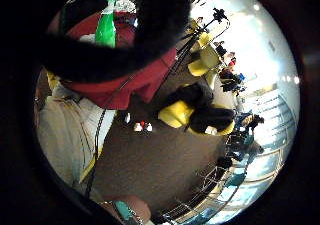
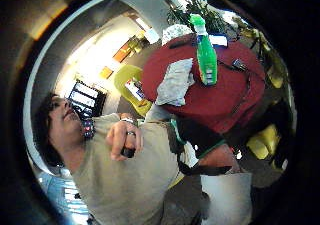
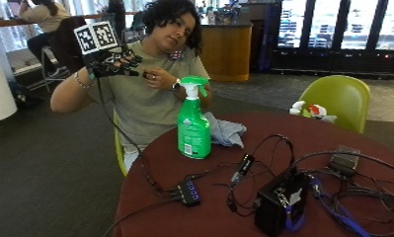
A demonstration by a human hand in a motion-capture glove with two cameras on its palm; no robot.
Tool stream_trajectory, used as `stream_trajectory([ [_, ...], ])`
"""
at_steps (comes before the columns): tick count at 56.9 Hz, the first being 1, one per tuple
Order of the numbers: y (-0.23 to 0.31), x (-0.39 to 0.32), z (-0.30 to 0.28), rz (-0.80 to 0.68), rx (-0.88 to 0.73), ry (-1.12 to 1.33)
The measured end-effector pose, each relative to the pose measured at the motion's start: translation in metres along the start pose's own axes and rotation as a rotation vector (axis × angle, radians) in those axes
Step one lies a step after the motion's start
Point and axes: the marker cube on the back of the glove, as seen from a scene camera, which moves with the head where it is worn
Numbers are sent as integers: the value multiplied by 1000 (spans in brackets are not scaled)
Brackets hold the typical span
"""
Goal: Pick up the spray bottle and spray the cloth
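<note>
Gloved right hand (image 3: 109, 63) raised at ten o'clock of the spray bottle (image 3: 193, 123), fingers relaxed, grasping nothing; bare hand adjusting it. Cloth (image 3: 224, 131) behind bottle, untouched.

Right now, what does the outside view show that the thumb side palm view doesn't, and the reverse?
Only the outside view shows the gloved right hand raised beside the person's head, away from the table, with the bare hand at its wrist, and the black box among cables on the table.

Only the thumb side palm view shows the cloth as a whole, crumpled and pale, beside the bottle.

Both show the green spray bottle standing upright and untouched on the red table, cloth right next to it, and the person seated behind.
</note>
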Motion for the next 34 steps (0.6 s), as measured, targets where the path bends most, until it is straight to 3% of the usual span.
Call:
stream_trajectory([
  [34,-15,12,30,57,-65,-83],
])
